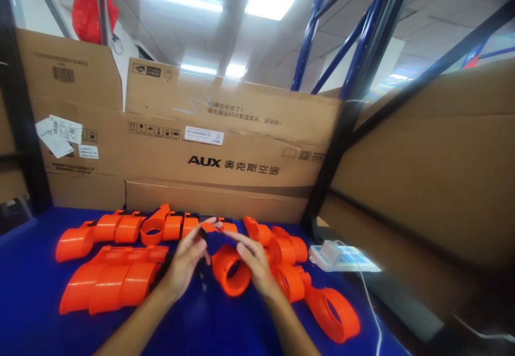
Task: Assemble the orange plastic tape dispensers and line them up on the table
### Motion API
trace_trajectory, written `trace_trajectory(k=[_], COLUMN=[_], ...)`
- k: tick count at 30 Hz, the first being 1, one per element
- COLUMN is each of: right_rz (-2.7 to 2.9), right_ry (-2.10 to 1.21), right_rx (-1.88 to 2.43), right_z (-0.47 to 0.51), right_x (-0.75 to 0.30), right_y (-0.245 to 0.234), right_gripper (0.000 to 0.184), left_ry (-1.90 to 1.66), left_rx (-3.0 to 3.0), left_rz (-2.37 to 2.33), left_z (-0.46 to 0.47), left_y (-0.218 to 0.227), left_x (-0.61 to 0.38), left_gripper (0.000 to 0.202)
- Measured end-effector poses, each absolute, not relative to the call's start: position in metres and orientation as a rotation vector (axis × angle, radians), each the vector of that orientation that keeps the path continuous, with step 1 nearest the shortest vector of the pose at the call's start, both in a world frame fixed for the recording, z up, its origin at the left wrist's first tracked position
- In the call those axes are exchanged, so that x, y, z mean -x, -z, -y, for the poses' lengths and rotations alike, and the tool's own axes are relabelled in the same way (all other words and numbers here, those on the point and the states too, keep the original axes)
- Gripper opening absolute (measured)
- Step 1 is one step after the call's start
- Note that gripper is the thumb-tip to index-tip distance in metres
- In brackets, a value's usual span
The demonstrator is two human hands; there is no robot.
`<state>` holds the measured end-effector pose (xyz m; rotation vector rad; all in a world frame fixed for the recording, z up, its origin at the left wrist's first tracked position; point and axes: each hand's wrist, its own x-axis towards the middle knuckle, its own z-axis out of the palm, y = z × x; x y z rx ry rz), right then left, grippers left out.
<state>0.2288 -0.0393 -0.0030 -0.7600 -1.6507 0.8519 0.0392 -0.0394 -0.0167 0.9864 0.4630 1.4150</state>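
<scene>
My left hand is raised over the blue table, its fingers curled together around a small black piece. Facing it, my right hand has its fingers bent inward, the tips meeting near the left fingertips. Whatever lies between the right fingers is thin and mostly hidden. Just below and between both hands rests an orange plastic ring-shaped part, its round opening towards me; the right hand partly overlaps it. Left of my left hand, several orange parts lie side by side in a group.
More orange parts with black pieces line the back; others lie to the right. One orange ring sits near the right edge. A white power strip with a cable is beyond it. A cardboard wall and black posts enclose the table.
</scene>
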Motion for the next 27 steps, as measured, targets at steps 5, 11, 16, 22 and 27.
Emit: trace_trajectory(k=[5, 11, 16, 22, 27], right_rz=[1.605, 1.867, 2.015, 1.684, 1.336], right_ry=[-1.159, -0.573, -0.32, -0.167, -0.241], right_rx=[0.751, 0.672, 0.688, 0.891, 1.019], right_z=[0.041, 0.048, 0.048, 0.033, 0.01], right_x=[-0.223, -0.226, -0.226, -0.228, -0.239], right_y=[0.006, -0.002, 0.001, 0.015, 0.017], right_gripper=[0.051, 0.073, 0.054, 0.039, 0.047], left_ry=[-1.525, -1.639, -1.624, -1.451, -1.397], left_rx=[-0.881, -0.659, -0.56, -0.699, -0.886], left_rz=[-0.655, -0.646, -0.647, -0.582, -0.622], left_z=[0.037, 0.022, 0.015, 0.017, 0.022], left_y=[0.034, 0.018, 0.013, 0.016, 0.019], left_x=[-0.042, -0.041, -0.035, -0.034, -0.037], left_gripper=[0.036, 0.033, 0.036, 0.048, 0.058])
